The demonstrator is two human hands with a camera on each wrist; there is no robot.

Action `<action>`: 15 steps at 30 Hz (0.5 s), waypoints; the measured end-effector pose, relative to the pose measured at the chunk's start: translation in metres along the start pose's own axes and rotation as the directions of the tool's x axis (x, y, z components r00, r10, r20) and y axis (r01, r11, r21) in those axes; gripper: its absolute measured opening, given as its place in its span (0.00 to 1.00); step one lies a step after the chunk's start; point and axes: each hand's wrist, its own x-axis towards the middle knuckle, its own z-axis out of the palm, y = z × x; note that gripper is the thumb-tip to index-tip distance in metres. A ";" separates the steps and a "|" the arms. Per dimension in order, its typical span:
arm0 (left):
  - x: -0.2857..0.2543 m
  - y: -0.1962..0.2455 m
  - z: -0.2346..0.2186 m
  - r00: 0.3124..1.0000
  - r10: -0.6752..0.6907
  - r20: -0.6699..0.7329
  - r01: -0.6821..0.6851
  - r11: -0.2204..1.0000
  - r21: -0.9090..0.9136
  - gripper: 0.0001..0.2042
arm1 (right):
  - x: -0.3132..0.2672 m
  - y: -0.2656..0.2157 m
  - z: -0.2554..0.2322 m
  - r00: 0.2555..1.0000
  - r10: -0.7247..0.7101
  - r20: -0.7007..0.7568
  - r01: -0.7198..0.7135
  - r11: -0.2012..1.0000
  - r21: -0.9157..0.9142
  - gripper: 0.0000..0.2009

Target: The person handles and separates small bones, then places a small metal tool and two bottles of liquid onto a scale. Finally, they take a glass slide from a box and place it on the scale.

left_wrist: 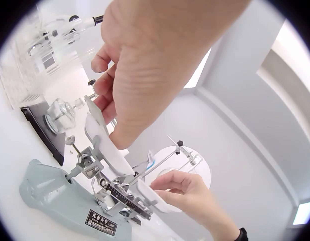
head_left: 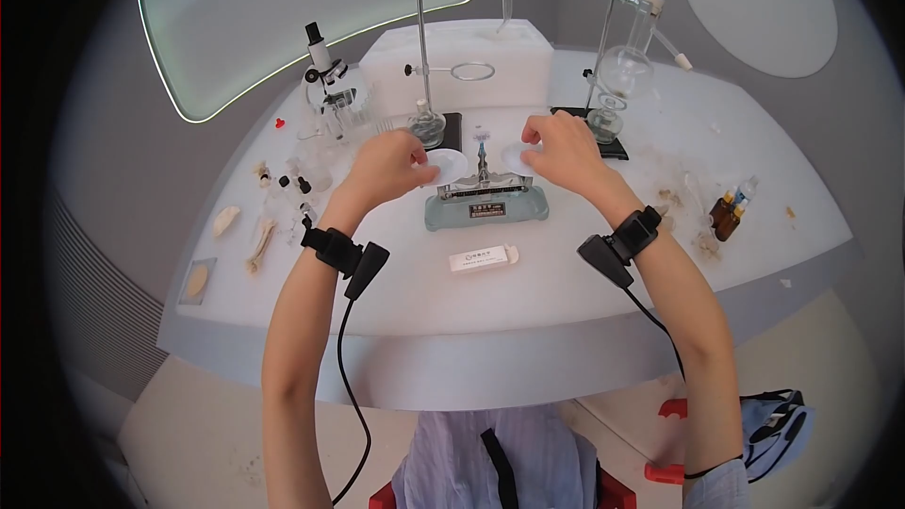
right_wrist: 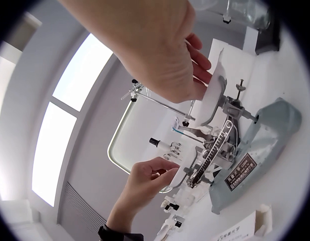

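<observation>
A pan balance with a pale green base and two white pans stands in front of me. My left hand is at the left pan, pinching a thin pale sheet above its rim between thumb and fingers. Bent over the other side, my right hand has thumb and fingertips at the edge of the right pan. The hand itself hides part of that grip in the right wrist view. Between the pans rise the pointer column and the black graduated beam.
A small white box lies before the balance. Behind are an iron stand, an alcohol lamp and a second stand with a flask. A microscope is at the back left, brown bottles at the right.
</observation>
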 end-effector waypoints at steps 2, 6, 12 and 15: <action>-0.010 0.003 -0.003 0.967 0.081 -0.242 -0.102 0.992 -0.079 0.13 | 0.000 0.000 -0.001 0.999 0.018 0.035 -0.018 1.000 0.003 0.12; -0.039 0.022 -0.023 0.974 -0.055 -0.221 -0.005 0.965 -0.263 0.12 | 0.005 0.007 0.003 0.991 0.073 0.112 -0.081 0.994 0.069 0.14; -0.090 0.037 -0.005 0.970 -0.068 -0.235 -0.081 0.817 -0.571 0.08 | 0.012 0.020 0.012 0.990 0.035 0.136 -0.059 0.983 0.176 0.13; -0.106 0.043 0.010 0.979 -0.073 -0.189 -0.063 0.776 -0.628 0.07 | 0.014 0.018 0.005 0.984 0.001 0.178 -0.039 0.977 0.208 0.14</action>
